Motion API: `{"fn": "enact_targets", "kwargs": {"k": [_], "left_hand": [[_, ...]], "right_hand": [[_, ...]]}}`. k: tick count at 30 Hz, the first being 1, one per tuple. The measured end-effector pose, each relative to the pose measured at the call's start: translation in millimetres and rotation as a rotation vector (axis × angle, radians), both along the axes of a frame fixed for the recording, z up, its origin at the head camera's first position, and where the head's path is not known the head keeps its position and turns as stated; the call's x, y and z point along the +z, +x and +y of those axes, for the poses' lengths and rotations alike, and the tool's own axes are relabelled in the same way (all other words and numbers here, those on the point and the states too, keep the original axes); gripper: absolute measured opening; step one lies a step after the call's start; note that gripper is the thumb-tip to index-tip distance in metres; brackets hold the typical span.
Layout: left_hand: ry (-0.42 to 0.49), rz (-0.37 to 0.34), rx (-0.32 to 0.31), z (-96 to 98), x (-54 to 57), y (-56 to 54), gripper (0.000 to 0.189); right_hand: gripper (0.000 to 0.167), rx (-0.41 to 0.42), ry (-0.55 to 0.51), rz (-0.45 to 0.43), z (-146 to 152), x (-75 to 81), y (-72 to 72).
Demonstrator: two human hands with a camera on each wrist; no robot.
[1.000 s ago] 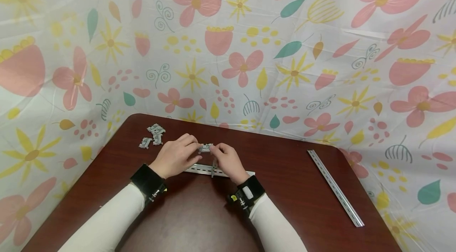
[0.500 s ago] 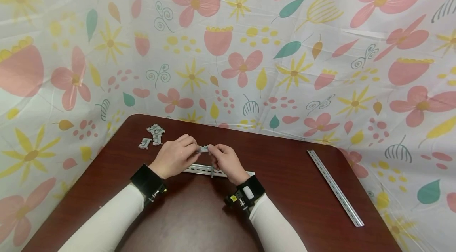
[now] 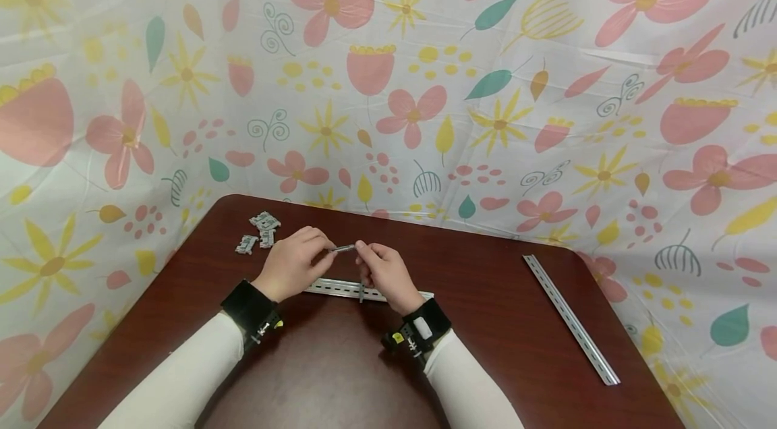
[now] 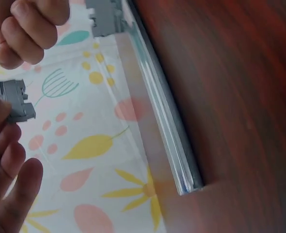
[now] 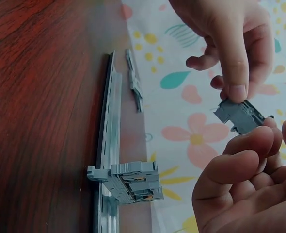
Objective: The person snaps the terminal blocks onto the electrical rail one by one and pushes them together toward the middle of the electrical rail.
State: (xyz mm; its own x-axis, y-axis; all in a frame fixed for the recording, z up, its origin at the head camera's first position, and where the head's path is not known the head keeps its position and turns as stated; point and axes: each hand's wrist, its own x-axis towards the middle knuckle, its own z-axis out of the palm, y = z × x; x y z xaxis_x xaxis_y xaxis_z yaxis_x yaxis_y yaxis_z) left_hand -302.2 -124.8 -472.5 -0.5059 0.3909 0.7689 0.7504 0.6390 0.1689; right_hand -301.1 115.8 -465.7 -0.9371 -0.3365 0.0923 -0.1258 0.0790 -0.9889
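Observation:
A small grey terminal block (image 3: 343,249) is held up above the table between my two hands, seen nearly edge-on in the head view. My left hand (image 3: 297,264) pinches one end, with its thumb on the flat face in the right wrist view. At the other end, the fingertips of my right hand (image 3: 388,275) grip the block (image 5: 244,116). Below the hands lies a slotted metal DIN rail (image 3: 340,288). Another grey terminal block (image 5: 135,182) stands across that rail, partly hidden by my right hand in the head view.
Several more grey terminal blocks (image 3: 265,221) lie in a loose group at the back left of the dark red table (image 3: 485,321). A second slotted rail (image 3: 570,318) lies slantwise at the right. Behind the table hangs a flowered cloth (image 3: 413,112).
The held terminal block has turned from showing its broad face to nearly edge-on. My left hand has shifted slightly left, while the right hand stays almost in place.

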Motion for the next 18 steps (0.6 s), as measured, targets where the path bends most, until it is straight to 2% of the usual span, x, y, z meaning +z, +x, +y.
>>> {"fn": "enact_targets", "kwargs": {"k": [6, 11, 15, 18], "left_hand": [[0.235, -0.304, -0.039, -0.4, 4.3, 4.0, 0.005], [0.427, -0.526, -0.072, 1.7, 9.0, 8.0, 0.007], [0.524, -0.662, -0.102, 4.1, 11.4, 11.3, 0.011], [0.583, -0.725, -0.127, 6.9, 12.2, 12.8, 0.014]], "right_hand": [[0.049, -0.047, 0.031, 0.06, 1, 0.6, -0.1], [0.048, -0.064, 0.029, 0.105, 1, -0.5, -1.6], [0.046, -0.083, 0.041, 0.169, 1, -2.5, -2.1], [0.04, -0.104, 0.052, 0.229, 0, -3.3, -2.1]]}}
